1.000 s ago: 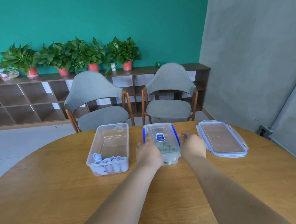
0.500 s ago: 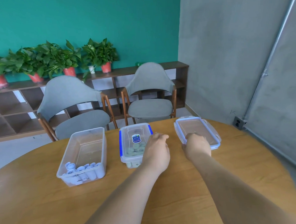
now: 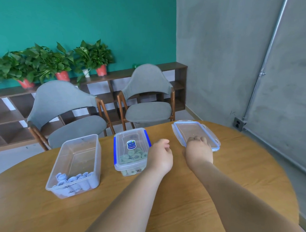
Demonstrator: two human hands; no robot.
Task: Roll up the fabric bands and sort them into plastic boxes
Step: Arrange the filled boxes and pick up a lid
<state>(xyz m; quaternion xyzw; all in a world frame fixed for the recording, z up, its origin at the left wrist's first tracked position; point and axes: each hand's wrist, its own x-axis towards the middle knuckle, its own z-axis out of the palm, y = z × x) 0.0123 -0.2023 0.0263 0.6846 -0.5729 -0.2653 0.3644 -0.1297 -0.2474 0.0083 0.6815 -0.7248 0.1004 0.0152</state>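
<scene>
Your right hand lies on the near corner of the loose lid at the right of the table, fingers curled over its edge. The fingertips are hidden, so I cannot tell whether you actually grip it. Your left hand hangs just beside the shut box, fingers loosely curled around nothing. I'd judge it is waiting to help carry the lid. The green rolls sit inside that shut box, and the pale rolls are packed at the near end of the open box on the left, which probably takes this lid. A second ago both your hands were on the shut box. Since then your right has crossed to the lid, your left has slid off, and your view has swung right
</scene>
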